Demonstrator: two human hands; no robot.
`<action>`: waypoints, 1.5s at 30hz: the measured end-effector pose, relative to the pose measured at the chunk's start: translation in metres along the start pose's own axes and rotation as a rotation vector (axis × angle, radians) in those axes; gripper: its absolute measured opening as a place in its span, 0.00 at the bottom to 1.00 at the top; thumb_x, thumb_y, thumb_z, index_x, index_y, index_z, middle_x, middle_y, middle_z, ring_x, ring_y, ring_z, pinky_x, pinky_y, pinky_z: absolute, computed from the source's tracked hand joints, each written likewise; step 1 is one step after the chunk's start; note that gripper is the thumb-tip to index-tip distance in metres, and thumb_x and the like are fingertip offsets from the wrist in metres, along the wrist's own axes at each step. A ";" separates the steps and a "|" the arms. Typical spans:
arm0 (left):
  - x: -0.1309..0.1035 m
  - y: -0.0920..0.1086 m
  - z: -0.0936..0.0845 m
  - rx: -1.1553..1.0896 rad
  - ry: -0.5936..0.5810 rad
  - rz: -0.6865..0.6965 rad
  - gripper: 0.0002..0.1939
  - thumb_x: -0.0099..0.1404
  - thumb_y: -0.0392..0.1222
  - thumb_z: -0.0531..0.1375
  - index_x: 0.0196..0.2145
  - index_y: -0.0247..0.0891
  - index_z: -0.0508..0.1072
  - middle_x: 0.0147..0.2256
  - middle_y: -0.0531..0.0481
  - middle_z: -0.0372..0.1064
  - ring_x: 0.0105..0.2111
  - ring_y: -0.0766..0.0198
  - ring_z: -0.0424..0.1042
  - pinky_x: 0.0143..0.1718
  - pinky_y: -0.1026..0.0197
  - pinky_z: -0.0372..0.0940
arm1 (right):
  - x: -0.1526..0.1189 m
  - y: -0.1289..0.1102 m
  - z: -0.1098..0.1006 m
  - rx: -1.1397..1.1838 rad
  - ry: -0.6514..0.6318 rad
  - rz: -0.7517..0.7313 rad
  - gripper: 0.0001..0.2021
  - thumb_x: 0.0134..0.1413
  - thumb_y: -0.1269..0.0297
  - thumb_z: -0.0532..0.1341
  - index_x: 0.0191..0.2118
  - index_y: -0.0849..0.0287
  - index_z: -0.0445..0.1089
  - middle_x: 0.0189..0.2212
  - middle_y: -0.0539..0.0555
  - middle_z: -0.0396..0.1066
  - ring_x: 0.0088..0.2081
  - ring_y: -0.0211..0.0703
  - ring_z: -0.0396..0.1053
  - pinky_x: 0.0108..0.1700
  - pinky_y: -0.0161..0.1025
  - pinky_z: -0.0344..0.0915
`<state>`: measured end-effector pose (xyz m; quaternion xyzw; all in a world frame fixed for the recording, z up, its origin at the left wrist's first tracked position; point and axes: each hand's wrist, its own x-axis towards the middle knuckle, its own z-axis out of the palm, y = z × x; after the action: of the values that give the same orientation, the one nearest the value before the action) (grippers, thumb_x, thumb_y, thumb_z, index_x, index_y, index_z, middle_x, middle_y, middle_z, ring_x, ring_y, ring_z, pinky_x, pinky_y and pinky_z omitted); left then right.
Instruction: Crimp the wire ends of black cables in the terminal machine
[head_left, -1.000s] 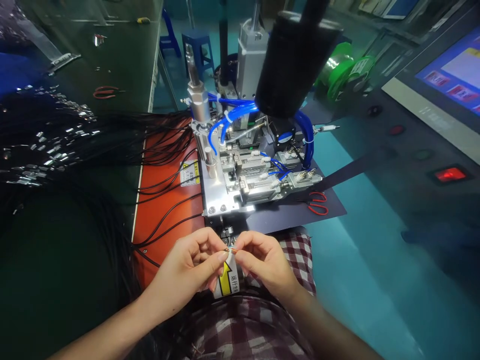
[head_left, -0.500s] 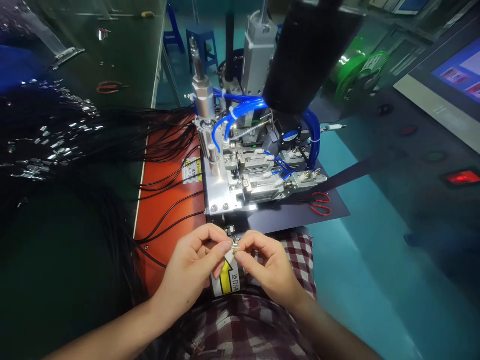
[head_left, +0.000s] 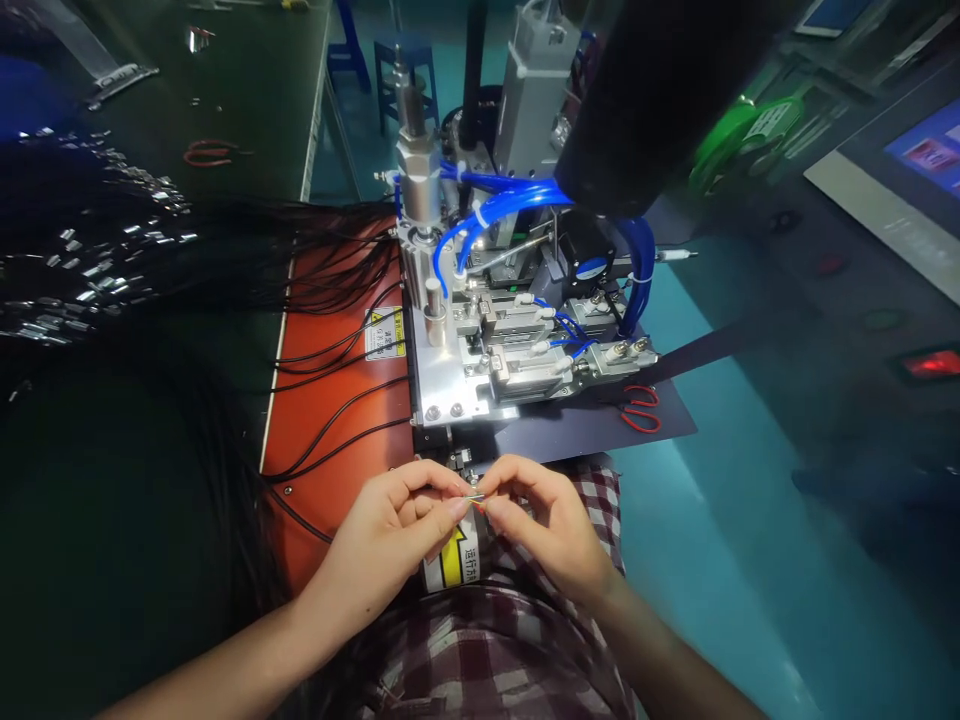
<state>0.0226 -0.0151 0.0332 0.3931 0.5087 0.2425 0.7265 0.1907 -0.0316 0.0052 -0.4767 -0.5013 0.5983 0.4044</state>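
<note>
Just in front of the machine [head_left: 450, 385], my left hand [head_left: 405, 515] and my right hand [head_left: 540, 515] meet fingertip to fingertip. Both are closed in a pinch on thin coloured wires [head_left: 475, 500], of which a short stretch shows between the fingers. The wires' far ends are hidden by the fingers. Under the hands lies a white label with a yellow arrow [head_left: 453, 560]. Several black cables [head_left: 337, 440] run from the left across an orange-red plate [head_left: 322, 400] to the machine's edge.
Blue air tubes [head_left: 517, 195] arch over the machine, and a dark cylinder [head_left: 660, 100] hangs above it. Red-handled scissors [head_left: 641, 410] lie on the dark plate at right. A cable bundle with shiny ends [head_left: 90, 240] covers the left bench, near red-handled pliers [head_left: 210, 153]. A screen [head_left: 930, 150] stands at right.
My fingertips have shifted slightly around the wires, and more of the coloured strands shows between them. The view has moved a little; both hands stay pinched together at the same spot.
</note>
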 end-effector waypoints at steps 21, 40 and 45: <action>0.000 0.002 0.003 0.088 0.035 0.031 0.10 0.58 0.45 0.61 0.29 0.34 0.70 0.13 0.62 0.52 0.15 0.75 0.50 0.15 0.71 0.45 | 0.009 -0.002 -0.005 0.062 -0.085 -0.013 0.08 0.58 0.64 0.58 0.29 0.59 0.65 0.24 0.48 0.61 0.26 0.36 0.58 0.29 0.34 0.57; 0.002 -0.002 0.000 0.039 0.041 -0.015 0.12 0.59 0.46 0.60 0.27 0.34 0.69 0.12 0.61 0.53 0.13 0.76 0.50 0.15 0.73 0.46 | 0.001 0.001 0.006 -0.090 0.075 -0.009 0.06 0.57 0.68 0.57 0.29 0.59 0.65 0.24 0.48 0.63 0.26 0.36 0.60 0.29 0.33 0.58; 0.004 -0.006 -0.004 0.030 0.020 -0.020 0.11 0.60 0.46 0.59 0.28 0.34 0.69 0.12 0.61 0.54 0.13 0.77 0.50 0.15 0.73 0.46 | -0.001 0.000 0.007 -0.180 0.142 -0.079 0.02 0.56 0.69 0.59 0.33 0.59 0.69 0.28 0.49 0.67 0.27 0.37 0.63 0.30 0.34 0.60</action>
<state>0.0199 -0.0142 0.0255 0.3964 0.5233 0.2315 0.7179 0.1845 -0.0336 0.0054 -0.5322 -0.5416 0.4990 0.4176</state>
